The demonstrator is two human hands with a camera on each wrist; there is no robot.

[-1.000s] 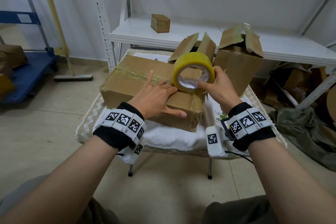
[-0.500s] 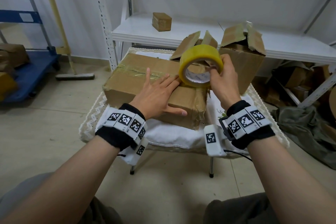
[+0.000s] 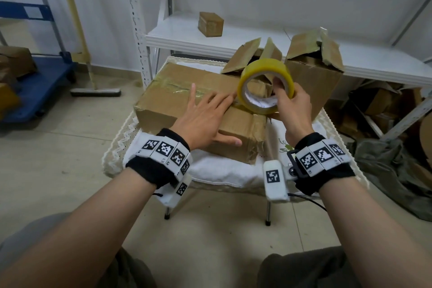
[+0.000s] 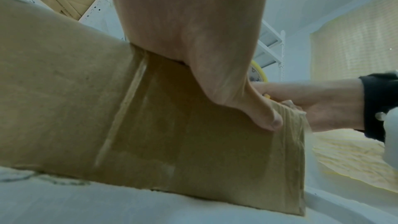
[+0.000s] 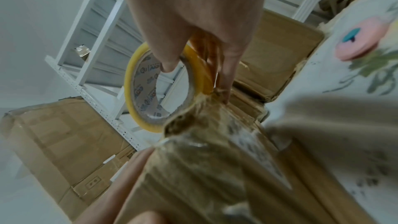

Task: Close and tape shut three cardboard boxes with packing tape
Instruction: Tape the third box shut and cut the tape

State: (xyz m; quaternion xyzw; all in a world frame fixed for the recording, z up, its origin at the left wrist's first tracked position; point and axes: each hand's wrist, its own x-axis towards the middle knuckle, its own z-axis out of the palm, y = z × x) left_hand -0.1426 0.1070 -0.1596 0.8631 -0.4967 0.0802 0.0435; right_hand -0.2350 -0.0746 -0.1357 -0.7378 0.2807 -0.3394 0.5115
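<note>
A closed cardboard box (image 3: 173, 96) with tape along its top seam lies on the cloth-covered table (image 3: 224, 170). My left hand (image 3: 205, 117) lies flat on the box's top near its right end, fingers straight, thumb (image 4: 264, 118) down the front face. My right hand (image 3: 289, 105) grips a yellow tape roll (image 3: 265, 85) just above the box's right end, a finger through its core (image 5: 168, 67). Two more boxes stand behind with flaps up: a low one (image 3: 247, 56) and a taller one (image 3: 313, 72).
A white shelf (image 3: 233, 37) behind the table carries a small brown box (image 3: 210, 24). A blue cart (image 3: 35, 82) with boxes stands at the left, with a broom (image 3: 93, 91) beside it. Cardboard scraps and a grey bag (image 3: 392, 166) lie at the right.
My right hand has carried the tape roll rightward and slightly farther back over the box's end. My left hand has stayed flat on the box top.
</note>
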